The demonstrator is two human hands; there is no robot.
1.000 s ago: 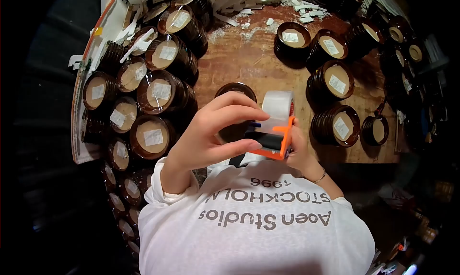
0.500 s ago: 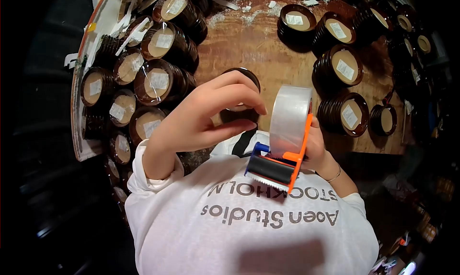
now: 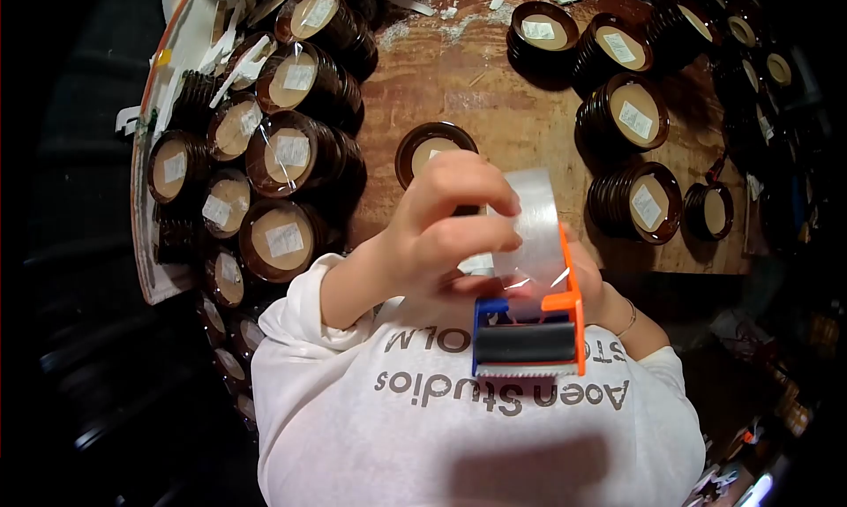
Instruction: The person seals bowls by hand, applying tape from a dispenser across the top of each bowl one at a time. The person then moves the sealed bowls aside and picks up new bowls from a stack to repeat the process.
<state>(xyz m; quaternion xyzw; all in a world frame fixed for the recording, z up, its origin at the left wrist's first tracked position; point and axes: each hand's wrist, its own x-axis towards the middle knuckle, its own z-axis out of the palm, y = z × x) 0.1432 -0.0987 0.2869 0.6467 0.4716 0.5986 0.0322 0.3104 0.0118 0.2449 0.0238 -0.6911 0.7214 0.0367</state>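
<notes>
Orange-and-blue tape dispenser (image 3: 528,341) before a white shirt (image 3: 353,419), right hand (image 3: 593,282) gripping its side, left hand (image 3: 441,225) curled at the clear tape roll (image 3: 536,220), its grip's pinch impossible to tell, stacked brown dishes (image 3: 633,114) on the wooden surface (image 3: 432,83)

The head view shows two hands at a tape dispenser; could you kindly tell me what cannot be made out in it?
In the head view:
Right hand: fingers mostly hidden behind the tape dispenser.
Left hand: blurred by motion, so whether it grips the tape roll is unclear.
Middle dish: lower part hidden behind the left hand.
Label on an upper right dish: print too small to read.
Shirt lettering: upper line partly covered by the tape dispenser.
</notes>
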